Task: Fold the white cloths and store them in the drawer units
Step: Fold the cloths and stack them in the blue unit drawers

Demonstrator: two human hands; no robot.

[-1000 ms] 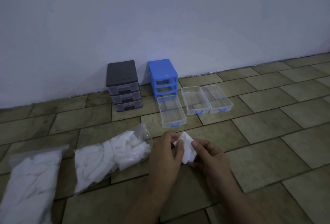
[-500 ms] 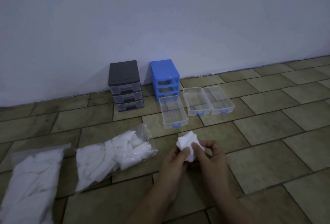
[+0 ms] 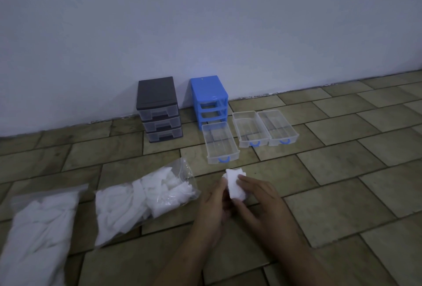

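Tiled floor by wall. Lying left: two bags of cloths waiting, unfolded. Sitting ahead: blue unit, three drawers out, nothing inside. Folding small white cloth, left hand and right hand pinching it. Barely starting.

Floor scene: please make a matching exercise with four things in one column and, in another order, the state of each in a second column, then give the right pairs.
Things:
1. grey unit
2. blue unit
3. cloth
4. open bag

States:
A. held by both hands
B. lying on the floor, full of white cloths
C. all three drawers in place
D. drawers taken out, set on the floor

Pairs: 1-C, 2-D, 3-A, 4-B. The left hand and right hand grip the cloth.
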